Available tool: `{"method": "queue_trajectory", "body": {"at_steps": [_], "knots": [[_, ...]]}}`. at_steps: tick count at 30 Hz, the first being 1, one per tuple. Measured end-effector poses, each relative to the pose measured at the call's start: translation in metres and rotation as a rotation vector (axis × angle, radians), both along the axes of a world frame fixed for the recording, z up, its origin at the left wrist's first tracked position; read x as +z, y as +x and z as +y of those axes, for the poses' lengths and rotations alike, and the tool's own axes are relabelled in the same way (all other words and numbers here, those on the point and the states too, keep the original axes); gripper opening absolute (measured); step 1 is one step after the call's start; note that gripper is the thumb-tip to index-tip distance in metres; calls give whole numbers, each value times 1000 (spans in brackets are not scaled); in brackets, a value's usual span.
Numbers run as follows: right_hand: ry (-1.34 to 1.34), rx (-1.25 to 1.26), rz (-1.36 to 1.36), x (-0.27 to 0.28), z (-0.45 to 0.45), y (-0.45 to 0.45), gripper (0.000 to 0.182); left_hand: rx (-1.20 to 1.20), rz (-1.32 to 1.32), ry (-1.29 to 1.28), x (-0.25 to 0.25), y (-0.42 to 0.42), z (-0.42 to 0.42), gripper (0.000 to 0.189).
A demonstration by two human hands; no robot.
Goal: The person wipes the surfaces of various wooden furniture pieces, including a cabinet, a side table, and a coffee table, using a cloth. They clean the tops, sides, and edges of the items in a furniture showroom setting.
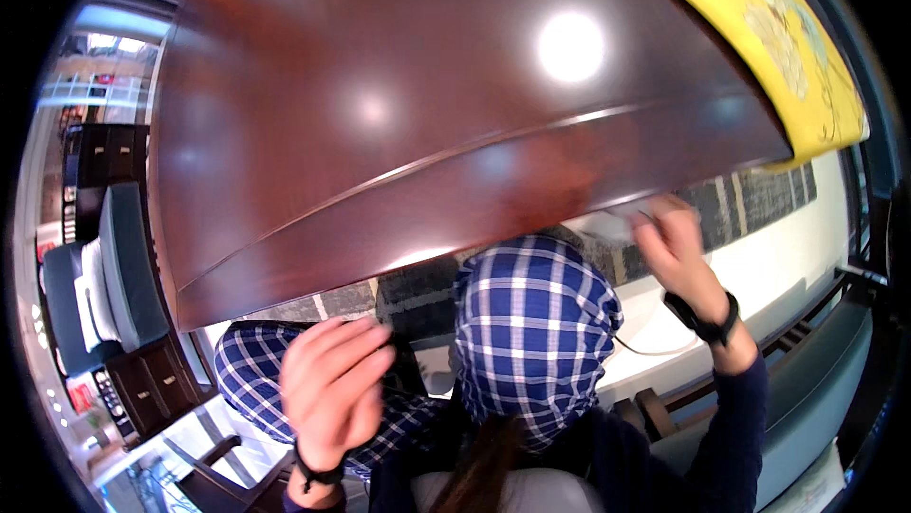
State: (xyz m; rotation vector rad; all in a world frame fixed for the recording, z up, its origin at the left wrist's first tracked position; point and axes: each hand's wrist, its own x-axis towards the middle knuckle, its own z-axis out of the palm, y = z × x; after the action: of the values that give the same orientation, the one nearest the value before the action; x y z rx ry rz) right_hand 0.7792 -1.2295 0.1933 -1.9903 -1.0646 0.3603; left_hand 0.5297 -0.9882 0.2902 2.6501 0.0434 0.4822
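My left hand (pixel 334 392) is raised above my lap at the lower left, palm side turned inward and fingers loosely bent, with nothing visible in it. A dark band circles its wrist. My right hand (pixel 669 239) is blurred, just below the near edge of the dark wooden table (pixel 455 107). Beside its fingertips is a pale, blurred thing (pixel 612 226); whether the fingers hold it cannot be told. A black wristband (pixel 704 321) is on that arm. Blue-and-white checked trousers (pixel 541 328) cover both bent legs between the hands.
A yellow patterned cloth (pixel 776 36) hangs over the table's right end. A grey cushioned bench (pixel 811 385) stands at the lower right. Grey chairs (pixel 128 264) and dark cabinets (pixel 153 388) are at the left. A patterned rug (pixel 427 292) lies below the table; a thin cable (pixel 655 353) runs beside the knee.
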Motion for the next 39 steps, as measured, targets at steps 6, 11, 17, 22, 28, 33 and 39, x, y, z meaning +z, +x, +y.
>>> {"method": "queue_trajectory", "body": {"at_steps": [6, 11, 17, 22, 28, 33, 39], "knots": [[82, -111, -425, 82, -28, 4, 30, 666, -167, -552, 29, -14, 65, 40], [-181, -148, -453, 96, 53, 33, 45, 325, 511, 263, 24, 13, 102, 55], [-369, 314, -786, 108, 129, 14, 63, 125, 509, 314, 26, 5, 169, 75], [-367, 415, -742, 115, 143, 6, 61, -94, 455, 238, 18, -8, 195, 85], [-402, 455, -700, 119, 148, -3, 56, -133, 479, 198, 27, -14, 199, 87], [-379, 482, -675, 120, 150, -7, 56, -123, 497, 110, 27, -22, 205, 87], [-402, 489, -637, 116, 145, -3, 54, -120, 490, 76, 25, -23, 205, 84]]}}
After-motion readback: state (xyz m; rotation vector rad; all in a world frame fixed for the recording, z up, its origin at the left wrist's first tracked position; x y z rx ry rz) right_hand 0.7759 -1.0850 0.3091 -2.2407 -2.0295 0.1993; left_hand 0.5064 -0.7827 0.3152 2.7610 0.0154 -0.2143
